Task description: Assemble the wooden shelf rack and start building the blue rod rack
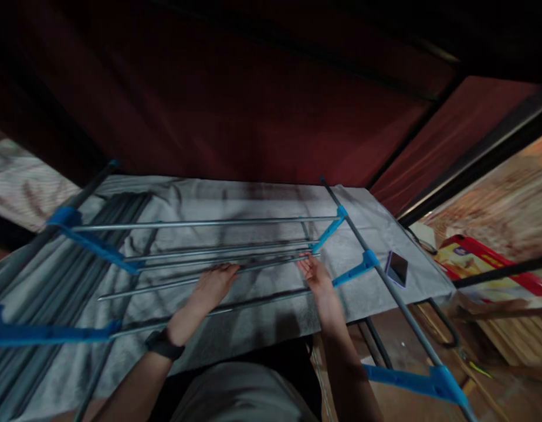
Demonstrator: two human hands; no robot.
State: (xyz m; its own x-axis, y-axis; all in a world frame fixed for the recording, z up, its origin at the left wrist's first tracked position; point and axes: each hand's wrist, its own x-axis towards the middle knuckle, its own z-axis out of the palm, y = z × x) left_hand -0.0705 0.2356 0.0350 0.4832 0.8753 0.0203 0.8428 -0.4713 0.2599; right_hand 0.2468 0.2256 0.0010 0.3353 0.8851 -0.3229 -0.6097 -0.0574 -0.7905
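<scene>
A loose grey metal tube [165, 285] lies slantwise across the middle of a rack frame. My left hand [216, 285], with a dark band at the wrist, is closed over the tube near its middle. My right hand [314, 272] has its fingers curled at the tube's right end, close to a blue plastic bracket [327, 233]. Several tubes, such as the rear one [209, 224], run between blue brackets on the left and right. A second right bracket [354, 272] sits just right of my right hand. My fingers partly hide the tube.
A bundle of grey tubes [90, 258] rests at the left on the cloth-covered table [262, 202]. A phone [396, 268] lies near the right edge. A red and yellow package [486, 266] is beyond it. A dark red curtain [253, 105] hangs behind.
</scene>
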